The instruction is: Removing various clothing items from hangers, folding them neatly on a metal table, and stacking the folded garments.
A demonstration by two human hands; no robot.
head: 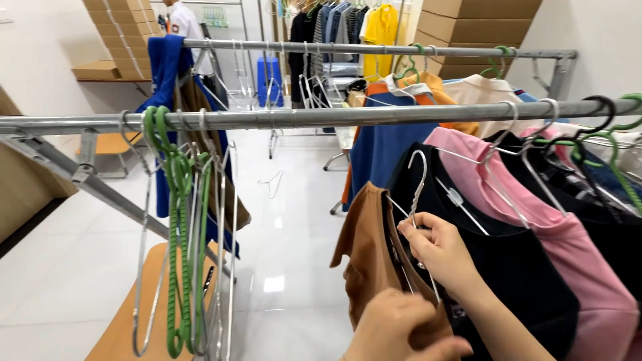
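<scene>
A brown shirt is held on a wire hanger just below a steel rail, the hanger's hook pointing up toward the rail and not yet touching it. The right hand is closed around the hanger's neck, nearer the hook; the left hand is closed on the shirt's lower cloth, directly beneath. The shirt's long axis hangs straight down between the two hands. To the right, a black shirt and a pink shirt are hung on the rail; to the left, empty green hangers and metal ones are bunched together
</scene>
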